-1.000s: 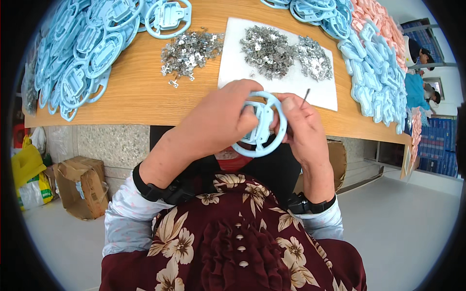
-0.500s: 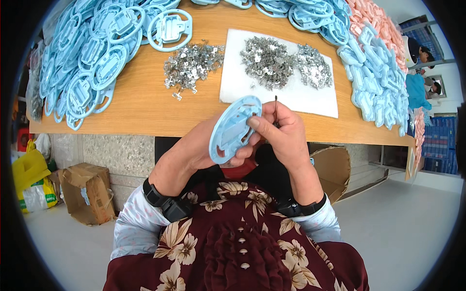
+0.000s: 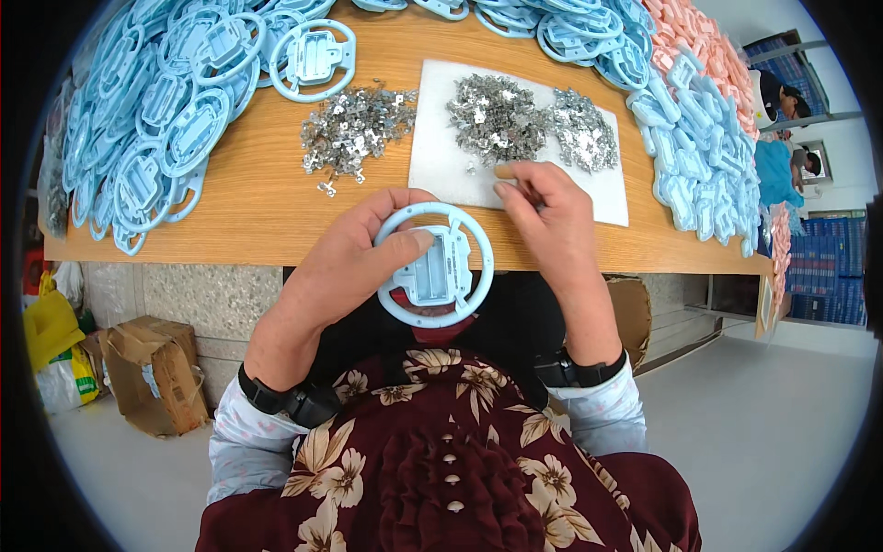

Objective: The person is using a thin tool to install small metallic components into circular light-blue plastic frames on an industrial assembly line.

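A light blue plastic toy steering wheel [image 3: 449, 317] faces up in front of me at the table's near edge, its boxy middle showing a battery-like recess. My left hand [image 3: 354, 244] grips it by the left side, thumb on the middle part. Apart from it, to the right, my right hand [image 3: 552, 216] is closed over the near edge of a white foam sheet [image 3: 437, 179]. A thin dark tool is partly visible between its fingers; most of it is hidden. Small metal contact plates [image 3: 501, 120] lie heaped on the sheet just beyond that hand.
More metal pieces [image 3: 354, 133] lie on the wooden table [image 3: 276, 216] left of the sheet. Blue wheels [image 3: 166, 101] are piled at the left and far edge. Blue [image 3: 694, 156] and pink plastic parts [image 3: 704, 51] heap up at the right. A cardboard box [image 3: 152, 377] stands on the floor.
The steering wheel has turned from tilted to facing up, now in my left hand alone. My right hand has let go of it and moved away toward the foam sheet.
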Demonstrator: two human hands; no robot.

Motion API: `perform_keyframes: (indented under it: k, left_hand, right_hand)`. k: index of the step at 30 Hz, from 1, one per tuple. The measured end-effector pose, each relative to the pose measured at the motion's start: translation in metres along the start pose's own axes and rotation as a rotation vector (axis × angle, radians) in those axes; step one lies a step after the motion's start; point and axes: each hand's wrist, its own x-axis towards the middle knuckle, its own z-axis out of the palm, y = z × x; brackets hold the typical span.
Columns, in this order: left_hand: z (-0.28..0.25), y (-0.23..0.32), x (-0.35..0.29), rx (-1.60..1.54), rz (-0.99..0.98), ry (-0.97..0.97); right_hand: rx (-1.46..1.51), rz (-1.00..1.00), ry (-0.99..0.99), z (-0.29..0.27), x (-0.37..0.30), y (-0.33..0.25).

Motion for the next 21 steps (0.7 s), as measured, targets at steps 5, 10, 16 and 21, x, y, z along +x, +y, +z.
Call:
perform_keyframes:
  k: [5, 10, 16, 21]
  left_hand:
    - [0.001, -0.003, 0.003, 0.022, 0.075, 0.087]
    - [-0.003, -0.001, 0.010, 0.040, 0.081, 0.150]
    - [0.002, 0.005, 0.023, 0.229, 0.107, 0.156]
    - [0.001, 0.004, 0.027, 0.379, 0.196, 0.148]
  right_hand:
    - [-0.273, -0.156, 0.037, 0.029, 0.017, 0.000]
    - [-0.090, -0.139, 0.039, 0.025, 0.015, -0.008]
    - [0.084, -0.180, -0.130, 0.008, 0.012, -0.036]
    - [0.163, -0.136, -0.088, 0.013, 0.008, -0.035]
